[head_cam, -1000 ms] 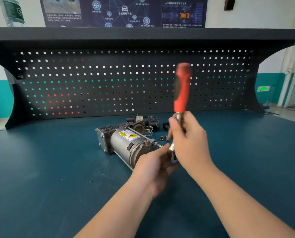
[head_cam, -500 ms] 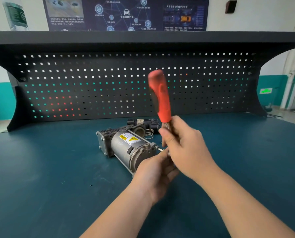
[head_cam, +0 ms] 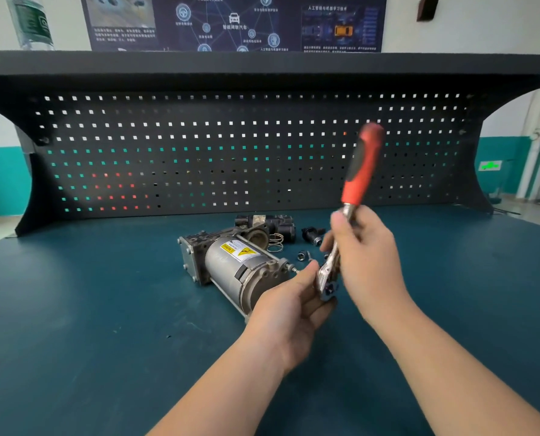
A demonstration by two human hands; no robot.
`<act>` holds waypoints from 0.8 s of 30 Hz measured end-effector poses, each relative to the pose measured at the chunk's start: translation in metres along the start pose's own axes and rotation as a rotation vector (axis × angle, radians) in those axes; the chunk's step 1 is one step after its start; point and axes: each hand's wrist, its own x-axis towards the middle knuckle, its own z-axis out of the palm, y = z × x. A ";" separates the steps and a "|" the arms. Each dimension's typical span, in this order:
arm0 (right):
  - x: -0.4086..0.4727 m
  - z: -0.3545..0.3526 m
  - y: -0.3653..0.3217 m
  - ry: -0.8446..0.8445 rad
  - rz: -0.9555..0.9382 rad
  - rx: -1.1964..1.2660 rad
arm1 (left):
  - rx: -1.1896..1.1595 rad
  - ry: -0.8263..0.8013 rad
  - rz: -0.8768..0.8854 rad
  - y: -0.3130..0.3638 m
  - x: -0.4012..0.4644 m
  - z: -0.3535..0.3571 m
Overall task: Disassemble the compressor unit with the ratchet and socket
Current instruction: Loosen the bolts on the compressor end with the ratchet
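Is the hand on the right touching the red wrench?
Touching. The head view shows the right hand with its fingers curled round the metal shaft of the wrench, just below the red grip.

The dark teal worktop (head_cam: 89, 309) lies open at left and right; small loose metal parts (head_cam: 303, 255) crowd behind the grey cylindrical compressor (head_cam: 231, 265); the black perforated back panel (head_cam: 199, 152) closes the rear.

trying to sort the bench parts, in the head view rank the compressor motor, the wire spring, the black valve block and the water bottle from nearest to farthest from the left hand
From the left hand:
1. Compressor motor, right beside the fingers, on its left.
2. Wire spring, just behind the motor.
3. Black valve block, further back toward the pegboard.
4. Water bottle, on the top shelf, far left.
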 end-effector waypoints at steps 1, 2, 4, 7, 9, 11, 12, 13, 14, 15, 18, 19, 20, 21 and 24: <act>-0.004 0.002 -0.003 -0.086 -0.124 -0.080 | -0.009 -0.001 0.001 0.000 -0.001 0.000; -0.008 0.004 -0.004 -0.127 -0.186 -0.120 | -0.018 0.006 0.002 0.000 -0.001 -0.001; -0.011 0.007 -0.001 -0.046 -0.156 -0.123 | -0.028 0.024 -0.001 0.001 -0.001 -0.001; 0.001 0.002 0.011 0.249 0.359 0.150 | -0.028 0.024 -0.015 0.000 0.002 0.001; 0.004 0.000 0.019 0.355 0.846 0.495 | -0.034 0.021 -0.024 -0.001 0.002 0.002; 0.003 0.001 0.025 0.358 0.997 0.633 | -0.036 0.011 -0.032 -0.001 0.003 0.001; 0.004 0.001 0.024 0.336 0.952 0.597 | -0.032 0.009 -0.040 -0.001 0.003 0.000; 0.006 0.002 0.022 0.310 0.865 0.529 | -0.024 0.008 -0.047 0.000 0.003 -0.001; 0.006 0.001 0.018 0.276 0.726 0.446 | -0.018 0.004 -0.050 0.000 0.003 -0.001; 0.007 0.000 0.012 0.224 0.554 0.340 | -0.013 -0.001 -0.049 0.000 0.003 -0.002; -0.001 -0.002 -0.002 0.025 0.025 -0.070 | 0.023 -0.013 -0.040 -0.002 0.003 -0.002; -0.005 0.000 -0.004 -0.023 -0.095 -0.147 | 0.028 -0.021 -0.036 -0.002 0.003 -0.002; -0.008 0.002 -0.004 -0.046 -0.161 -0.189 | 0.026 -0.028 -0.030 -0.002 0.003 -0.002; -0.009 0.004 -0.003 -0.027 -0.182 -0.214 | 0.024 -0.031 -0.026 -0.002 0.003 -0.002; -0.002 0.002 0.007 0.153 0.079 -0.151 | 0.023 -0.007 -0.033 -0.001 0.002 -0.001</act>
